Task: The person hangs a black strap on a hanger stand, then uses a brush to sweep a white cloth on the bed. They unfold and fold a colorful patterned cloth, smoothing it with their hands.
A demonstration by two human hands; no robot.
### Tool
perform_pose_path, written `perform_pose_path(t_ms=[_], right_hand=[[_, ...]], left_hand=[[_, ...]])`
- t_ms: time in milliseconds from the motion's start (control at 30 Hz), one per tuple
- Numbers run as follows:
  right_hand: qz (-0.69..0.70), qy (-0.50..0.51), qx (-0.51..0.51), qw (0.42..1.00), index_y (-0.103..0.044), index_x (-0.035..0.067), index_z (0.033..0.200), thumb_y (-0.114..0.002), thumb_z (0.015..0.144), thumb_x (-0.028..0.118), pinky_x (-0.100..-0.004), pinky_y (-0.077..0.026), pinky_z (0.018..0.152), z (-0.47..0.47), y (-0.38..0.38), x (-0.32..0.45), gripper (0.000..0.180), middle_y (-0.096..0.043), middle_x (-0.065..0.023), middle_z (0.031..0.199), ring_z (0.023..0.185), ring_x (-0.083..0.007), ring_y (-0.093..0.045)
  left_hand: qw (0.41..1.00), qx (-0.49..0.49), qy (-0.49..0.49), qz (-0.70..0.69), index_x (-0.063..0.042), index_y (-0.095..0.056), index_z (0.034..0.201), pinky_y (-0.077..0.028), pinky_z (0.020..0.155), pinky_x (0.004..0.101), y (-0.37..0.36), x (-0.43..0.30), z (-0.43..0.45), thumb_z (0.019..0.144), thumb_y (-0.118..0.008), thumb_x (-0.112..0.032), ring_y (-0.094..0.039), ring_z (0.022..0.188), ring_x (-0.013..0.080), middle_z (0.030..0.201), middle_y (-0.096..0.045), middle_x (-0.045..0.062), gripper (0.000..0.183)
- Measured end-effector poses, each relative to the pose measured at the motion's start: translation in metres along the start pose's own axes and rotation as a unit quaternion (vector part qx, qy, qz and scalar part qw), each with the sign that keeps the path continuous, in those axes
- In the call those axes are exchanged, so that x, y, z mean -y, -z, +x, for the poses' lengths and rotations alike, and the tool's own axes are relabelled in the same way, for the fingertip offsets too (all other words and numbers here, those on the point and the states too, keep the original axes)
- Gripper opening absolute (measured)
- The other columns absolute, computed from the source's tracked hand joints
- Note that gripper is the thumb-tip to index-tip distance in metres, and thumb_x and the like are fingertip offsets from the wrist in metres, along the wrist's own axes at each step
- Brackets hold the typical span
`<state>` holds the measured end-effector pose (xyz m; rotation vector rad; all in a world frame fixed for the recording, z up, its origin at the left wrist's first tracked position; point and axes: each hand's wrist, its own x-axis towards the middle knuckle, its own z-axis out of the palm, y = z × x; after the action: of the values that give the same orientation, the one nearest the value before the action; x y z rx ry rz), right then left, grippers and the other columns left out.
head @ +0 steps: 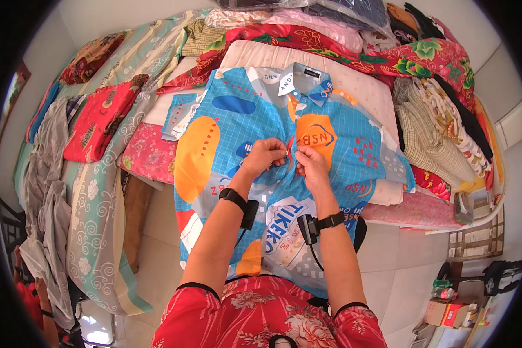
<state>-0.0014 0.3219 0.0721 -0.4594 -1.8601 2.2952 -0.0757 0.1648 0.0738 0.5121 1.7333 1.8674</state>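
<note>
A blue short-sleeved button-up shirt (261,108) with orange, white and grey patches is spread in front of me, its collar (306,82) away from me and its lower part hanging over the bed edge towards my body. At the front placket, my left hand (267,154) pinches one edge of the fabric between thumb and fingers. My right hand (311,165) pinches the other edge just beside it. The two hands are close together with a narrow gap between. The fingers hide whatever button lies there. A button near the collar is visible.
Under the shirt lies a pale mattress pad (352,71) on a pink floral mattress (148,152). A red floral quilt (287,37) is bunched behind. Folded red cloth (106,117) sits left, folded checked clothes (426,130) right. At far left a person's arm (43,296) shows.
</note>
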Motion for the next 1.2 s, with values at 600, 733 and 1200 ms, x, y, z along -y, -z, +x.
perform_pose_path(t_ms=[600, 733, 1200], right_hand=[[-0.276, 0.32, -0.094, 0.902, -0.065, -0.003, 0.092, -0.062, 0.083, 0.004, -0.0272, -0.047, 0.06, -0.01, -0.02, -0.019, 0.012, -0.065, -0.0096, 0.079, 0.066, -0.0149, -0.06], [-0.223, 0.26, -0.052, 0.938, -0.065, -0.002, 0.093, -0.06, 0.087, 0.008, -0.0216, -0.044, 0.055, -0.016, -0.018, -0.013, 0.013, -0.063, -0.0028, 0.078, 0.063, -0.0091, -0.057], [-0.299, 0.129, -0.055, 0.944, -0.061, 0.0, 0.079, -0.066, 0.078, 0.007, -0.0294, -0.047, 0.053, 0.005, -0.023, -0.003, 0.009, -0.064, -0.0091, 0.067, 0.056, -0.0171, -0.06]], left_hand=[[1.0, 0.0, 0.009, -0.019, -0.004, -0.062, 0.085, -0.038, 0.043, 0.0154, 0.003, 0.005, 0.004, 0.084, -0.063, -0.01, -0.057, 0.058, 0.0051, 0.069, -0.061, 0.0, 0.006], [1.0, -0.001, 0.006, -0.029, -0.004, -0.061, 0.086, -0.039, 0.043, 0.0156, 0.004, 0.007, 0.005, 0.084, -0.064, -0.008, -0.057, 0.058, 0.0054, 0.069, -0.061, 0.0, 0.005], [0.999, -0.027, 0.014, -0.029, -0.004, -0.06, 0.082, -0.039, 0.042, 0.0176, 0.002, 0.003, 0.003, 0.082, -0.066, -0.013, -0.06, 0.06, 0.0083, 0.068, -0.06, 0.001, 0.011]])
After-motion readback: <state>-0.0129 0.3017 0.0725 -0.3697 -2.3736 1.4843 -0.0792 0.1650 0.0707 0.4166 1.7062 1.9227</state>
